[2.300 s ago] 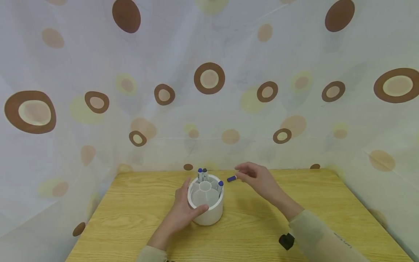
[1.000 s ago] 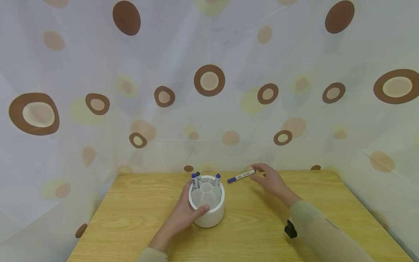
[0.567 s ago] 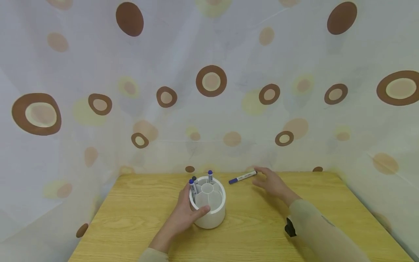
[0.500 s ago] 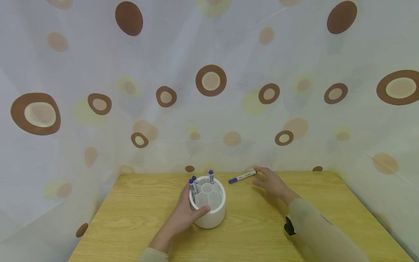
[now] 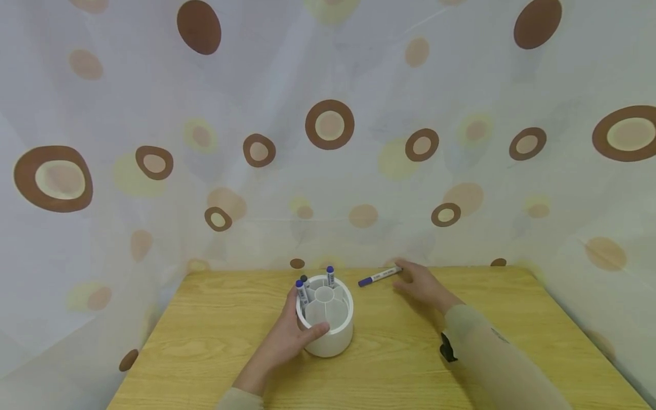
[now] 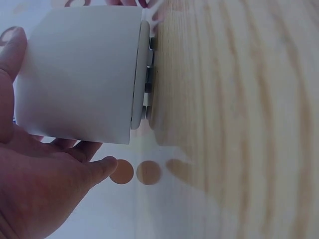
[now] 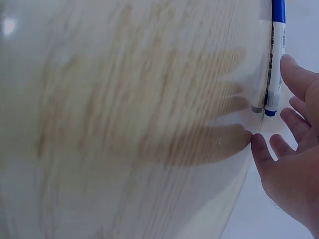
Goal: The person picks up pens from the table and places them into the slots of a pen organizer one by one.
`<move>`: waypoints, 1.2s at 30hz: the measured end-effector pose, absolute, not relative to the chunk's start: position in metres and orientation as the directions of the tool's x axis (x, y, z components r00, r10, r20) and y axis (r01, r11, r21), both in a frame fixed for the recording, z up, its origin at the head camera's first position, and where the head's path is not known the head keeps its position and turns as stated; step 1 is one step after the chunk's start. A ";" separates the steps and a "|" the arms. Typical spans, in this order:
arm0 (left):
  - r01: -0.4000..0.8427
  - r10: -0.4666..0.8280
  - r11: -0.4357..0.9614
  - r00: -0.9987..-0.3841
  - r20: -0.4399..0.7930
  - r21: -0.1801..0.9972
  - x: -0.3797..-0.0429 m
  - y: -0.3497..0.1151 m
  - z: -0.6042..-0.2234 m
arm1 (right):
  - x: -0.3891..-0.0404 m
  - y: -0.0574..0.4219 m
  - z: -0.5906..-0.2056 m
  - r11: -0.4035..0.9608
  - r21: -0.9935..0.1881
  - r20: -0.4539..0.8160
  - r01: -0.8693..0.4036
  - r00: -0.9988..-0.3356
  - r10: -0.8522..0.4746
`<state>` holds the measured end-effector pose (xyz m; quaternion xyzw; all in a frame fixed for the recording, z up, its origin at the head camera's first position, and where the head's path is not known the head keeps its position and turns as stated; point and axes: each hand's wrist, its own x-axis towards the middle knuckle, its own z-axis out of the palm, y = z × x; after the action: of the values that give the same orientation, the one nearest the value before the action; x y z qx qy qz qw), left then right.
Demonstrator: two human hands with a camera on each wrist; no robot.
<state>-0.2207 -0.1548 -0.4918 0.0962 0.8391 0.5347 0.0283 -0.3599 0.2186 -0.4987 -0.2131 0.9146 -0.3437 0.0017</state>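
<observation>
A round white pen holder [image 5: 328, 341], split into compartments, stands on the wooden table. My left hand [image 5: 287, 333] grips its left side, thumb over the front rim; the left wrist view has the same hand [image 6: 45, 184] curled around the smooth wall [image 6: 79, 74]. Inside the holder, one blue-capped marker [image 5: 301, 291] and a dark-capped marker [image 5: 306, 282] lean at the left, and another blue-capped marker [image 5: 330, 277] at the back. A further white marker with a blue cap [image 5: 379, 277] lies on the table. My right hand [image 5: 420, 283] has its spread fingers at that marker's far end, around the marker [image 7: 275, 64] without pinching it.
The yellow wooden table [image 5: 215, 341] reaches back to a white curtain [image 5: 328, 176] with brown and beige dots, which also hangs along both sides. A black strap piece [image 5: 447, 348] shows at the right sleeve [image 5: 492, 353].
The marker beside the holder was in my right hand's fingers and now lies on the table, let go. The holder's insert with its markers has turned counterclockwise while my left hand stayed on it.
</observation>
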 end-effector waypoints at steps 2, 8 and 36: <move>0.135 0.197 0.408 -0.979 0.058 0.903 -0.221 -0.155 -0.493 | -0.360 0.219 -0.499 0.675 -0.624 0.152 -0.394 -0.909 -0.389; 0.133 0.195 0.404 -0.979 0.056 0.905 -0.221 -0.154 -0.493 | -0.358 0.218 -0.498 0.677 -0.604 0.170 -0.422 -0.897 -0.408; 0.108 0.186 0.408 -0.982 0.034 0.907 -0.224 -0.155 -0.493 | -0.367 0.233 -0.517 0.765 -0.541 0.211 -0.348 -0.938 -0.277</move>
<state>-0.2242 -0.1548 -0.4927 0.0877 0.8382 0.5370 0.0360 -0.3666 0.2330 -0.5175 -0.1666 0.9377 -0.2992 -0.0591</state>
